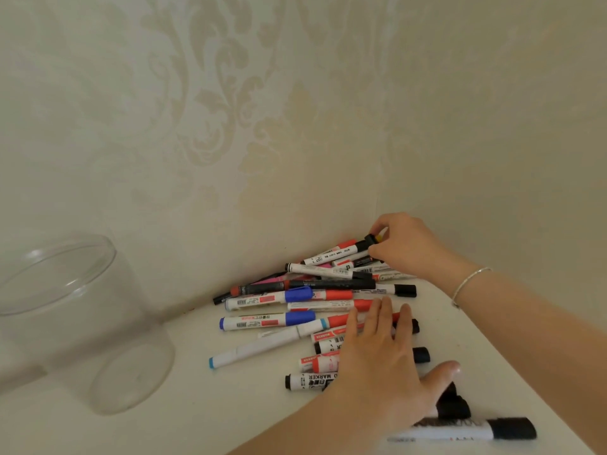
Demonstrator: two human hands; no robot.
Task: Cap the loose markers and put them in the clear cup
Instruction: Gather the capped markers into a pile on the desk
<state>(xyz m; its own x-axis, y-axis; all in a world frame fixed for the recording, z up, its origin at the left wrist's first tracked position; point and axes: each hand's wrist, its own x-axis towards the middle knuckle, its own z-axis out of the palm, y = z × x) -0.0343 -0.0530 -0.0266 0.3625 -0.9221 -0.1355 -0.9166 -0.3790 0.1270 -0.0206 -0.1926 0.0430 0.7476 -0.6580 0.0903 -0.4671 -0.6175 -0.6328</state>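
Our right hand reaches to the far end of the marker pile, fingers and thumb curled and pinching the black end of a white-barrelled marker that lies on top of the heap, close against the patterned wall. A thin silver bracelet circles that wrist.

Our left hand lies flat over the near side of the pile, fingers straight and slightly spread, palm down across several markers, holding none of them; the thumb points out toward the right.

The pile itself sits in the corner of the white table, where two walls meet. It is a loose jumble of white barrels with red, blue and black caps. Toward the near left edge of the pile, a long white marker with a light blue tip angles out from the rest. Nearest to us, just past the left wrist, lies a white marker with a black cap.

The clear cup stands well apart from the pile, to its left, upright on the table beside the wall.
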